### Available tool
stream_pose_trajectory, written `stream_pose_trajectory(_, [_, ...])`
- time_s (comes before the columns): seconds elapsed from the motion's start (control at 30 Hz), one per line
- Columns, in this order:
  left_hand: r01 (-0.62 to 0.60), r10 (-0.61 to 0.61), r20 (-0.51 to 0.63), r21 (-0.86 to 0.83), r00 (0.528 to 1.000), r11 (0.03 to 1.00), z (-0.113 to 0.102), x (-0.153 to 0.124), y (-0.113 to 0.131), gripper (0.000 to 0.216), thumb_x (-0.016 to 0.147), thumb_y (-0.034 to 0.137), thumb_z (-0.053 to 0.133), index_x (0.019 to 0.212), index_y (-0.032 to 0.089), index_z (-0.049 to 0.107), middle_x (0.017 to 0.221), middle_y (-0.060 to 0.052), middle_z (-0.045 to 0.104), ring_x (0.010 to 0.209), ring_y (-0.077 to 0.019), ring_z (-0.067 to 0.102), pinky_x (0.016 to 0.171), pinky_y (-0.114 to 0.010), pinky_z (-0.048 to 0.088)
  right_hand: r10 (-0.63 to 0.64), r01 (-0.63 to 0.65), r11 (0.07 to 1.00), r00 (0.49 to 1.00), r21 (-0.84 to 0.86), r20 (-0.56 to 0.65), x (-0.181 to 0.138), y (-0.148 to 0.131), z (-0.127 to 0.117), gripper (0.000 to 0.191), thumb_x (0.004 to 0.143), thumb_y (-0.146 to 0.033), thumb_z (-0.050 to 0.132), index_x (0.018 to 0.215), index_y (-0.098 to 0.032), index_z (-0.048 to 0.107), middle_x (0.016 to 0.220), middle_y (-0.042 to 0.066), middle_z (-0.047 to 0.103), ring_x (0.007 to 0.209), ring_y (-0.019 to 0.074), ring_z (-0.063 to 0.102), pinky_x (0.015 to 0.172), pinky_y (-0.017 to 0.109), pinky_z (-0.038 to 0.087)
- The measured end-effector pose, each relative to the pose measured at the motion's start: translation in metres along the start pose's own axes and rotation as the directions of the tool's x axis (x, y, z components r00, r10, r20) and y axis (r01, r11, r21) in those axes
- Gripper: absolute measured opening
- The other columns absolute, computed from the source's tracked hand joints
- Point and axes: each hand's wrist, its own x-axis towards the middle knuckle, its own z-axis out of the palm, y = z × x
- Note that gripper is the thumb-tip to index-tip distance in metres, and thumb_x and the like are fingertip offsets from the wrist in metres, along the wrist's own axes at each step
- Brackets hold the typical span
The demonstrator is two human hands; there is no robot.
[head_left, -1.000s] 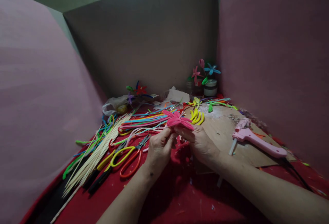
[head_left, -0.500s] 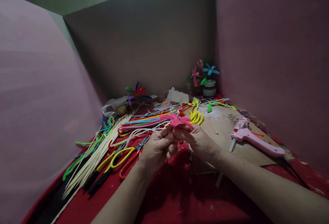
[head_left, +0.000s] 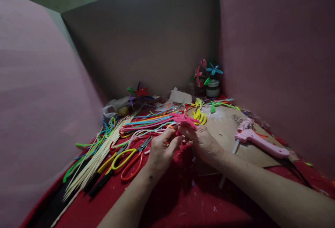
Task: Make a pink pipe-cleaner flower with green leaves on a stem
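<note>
A pink pipe-cleaner flower [head_left: 184, 119] is held up in front of me, its petals spread sideways. My right hand [head_left: 205, 144] is closed, its thumb and fingers pinching the flower from below. Just to the left, my left hand [head_left: 163, 149] curves its thumb and forefinger in toward the flower's underside. Its fingertips come together near the right fingers, and what lies between them is too small to make out. Loose coloured pipe cleaners [head_left: 149, 125] lie behind the left hand. Yellow curved pipe-cleaner pieces [head_left: 200, 117] are just beyond the right hand.
Left of my hands lie yellow-handled scissors [head_left: 124, 160], red-handled scissors [head_left: 132, 168] and bamboo sticks [head_left: 99, 158]. On the right, a pink glue gun [head_left: 263, 142] rests on cardboard [head_left: 225, 130], its cord trailing right. Finished flowers [head_left: 214, 69] stand in jars at the back.
The pink flower has moved slightly right and tilted flatter. My left hand's thumb and forefinger have loosened into a wider curve. My right hand keeps hold of the flower.
</note>
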Motion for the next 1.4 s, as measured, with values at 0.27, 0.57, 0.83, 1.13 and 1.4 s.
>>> stream_pose_trajectory(0.27, [-0.12,0.137,-0.065,0.217,0.988,0.969,0.003,-0.003,-0.012,0.02,0.083,0.025,0.048,0.067,0.018,0.057,0.054,0.003,0.05,0.049,-0.0088,0.044,0.053,-0.021,0.034,0.002,-0.002,1.0,1.0,-0.016,0.026,0.0,0.001,0.003,0.022,0.068,-0.038,0.07,0.077,-0.018,0.07,0.065,-0.001,0.06,0.053,0.0078,0.041,0.049,0.021,0.032])
stream_pose_trajectory(0.57, [0.274,-0.238,0.137,-0.526,0.961,0.805,0.001,0.004,-0.004,0.029,0.078,0.033,0.058,0.097,0.011,0.06,0.049,0.006,0.044,0.042,-0.005,0.034,0.042,-0.019,0.025,-0.009,0.029,0.989,0.991,-0.147,0.137,0.0,-0.003,0.002,0.02,0.072,-0.035,0.066,0.086,-0.019,0.069,0.065,-0.002,0.059,0.06,0.0102,0.048,0.061,0.024,0.04])
stream_pose_trajectory(0.83, [0.411,-0.178,0.377,-0.74,0.909,0.533,0.0,0.004,-0.008,0.027,0.075,0.034,0.063,0.064,0.014,0.049,0.043,0.009,0.033,0.034,-0.0014,0.024,0.043,-0.019,0.025,0.086,-0.072,0.991,0.988,-0.112,0.125,0.005,0.003,-0.007,0.025,0.07,-0.033,0.068,0.091,-0.019,0.07,0.071,0.001,0.061,0.058,0.0096,0.044,0.055,0.023,0.038])
stream_pose_trajectory(1.13, [0.226,-0.076,0.305,-0.492,0.949,0.841,-0.012,0.004,-0.004,0.028,0.082,0.035,0.053,0.067,0.013,0.059,0.051,0.001,0.048,0.046,-0.0076,0.041,0.048,-0.022,0.031,-0.067,0.097,0.979,0.983,-0.178,0.168,-0.006,-0.009,0.003,0.022,0.075,-0.037,0.063,0.062,-0.02,0.063,0.061,-0.001,0.055,0.065,0.0145,0.049,0.068,0.029,0.041])
stream_pose_trajectory(1.4, [0.149,-0.067,0.185,-0.473,0.98,0.869,-0.013,0.005,0.003,0.02,0.074,0.03,0.063,0.086,0.014,0.067,0.075,-0.004,0.065,0.064,-0.0141,0.055,0.065,-0.026,0.042,-0.164,0.197,0.954,0.974,-0.224,0.156,-0.008,-0.014,0.007,0.021,0.076,-0.039,0.062,0.067,-0.02,0.059,0.058,-0.003,0.049,0.056,0.0117,0.044,0.061,0.027,0.04])
